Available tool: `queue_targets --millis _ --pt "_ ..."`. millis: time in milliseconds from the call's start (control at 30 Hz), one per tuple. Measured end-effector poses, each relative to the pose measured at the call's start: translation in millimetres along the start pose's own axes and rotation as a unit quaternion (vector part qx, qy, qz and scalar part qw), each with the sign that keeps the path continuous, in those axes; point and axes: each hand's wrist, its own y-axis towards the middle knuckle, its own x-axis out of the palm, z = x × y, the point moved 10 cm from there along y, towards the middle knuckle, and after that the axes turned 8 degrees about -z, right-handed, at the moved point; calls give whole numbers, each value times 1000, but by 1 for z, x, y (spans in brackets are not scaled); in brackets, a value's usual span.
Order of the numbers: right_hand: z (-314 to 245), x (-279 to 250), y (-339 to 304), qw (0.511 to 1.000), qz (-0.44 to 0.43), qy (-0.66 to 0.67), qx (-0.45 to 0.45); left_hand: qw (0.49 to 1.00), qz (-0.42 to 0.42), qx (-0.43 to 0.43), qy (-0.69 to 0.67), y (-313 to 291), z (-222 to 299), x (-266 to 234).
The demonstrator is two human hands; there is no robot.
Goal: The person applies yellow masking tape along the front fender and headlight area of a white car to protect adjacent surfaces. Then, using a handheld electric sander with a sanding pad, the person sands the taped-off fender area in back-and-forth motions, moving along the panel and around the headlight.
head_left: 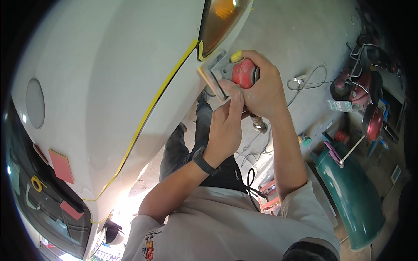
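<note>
My right hand (266, 91) is wrapped round the body of a red and grey power sander (244, 73). A yellow covering sits on one of its fingertips. Tilted, the sander's flat pad (213, 79) faces the white car body panel (143, 56); whether it touches cannot be made out. My left hand (227, 126), with a dark band on the wrist, is closed in a pinch just below the sander, its thumb against the sander's lower side. What lies between those fingers is hidden. Yellow masking tape (150, 108) follows the panel's edge up to an amber headlight (222, 21).
Pink sanding sheets (61, 166) and a yellow tape roll (38, 184) lie by the windshield on the left. A cable (300, 80) runs over the concrete floor. At right stand a red motor scooter (363, 93) and a glossy green curved panel (348, 191).
</note>
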Motion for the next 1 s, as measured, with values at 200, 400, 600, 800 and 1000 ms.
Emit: queue_targets --millis 200,400,600,800,1000 --pt "-24 12 -15 999 -9 -13 -33 998 44 34 -5 -28 1 -11" --pt "-77 38 -29 985 -28 -100 -140 986 119 20 -113 -61 -15 -40" --pt "-87 47 -31 981 -50 -135 -129 974 120 42 -188 -66 -4 -31" --pt "-93 47 -31 973 -41 -176 -143 974 112 47 -194 -63 -5 -32" --pt "-96 61 -46 971 -26 -168 -167 982 127 11 -140 -79 -21 -49"
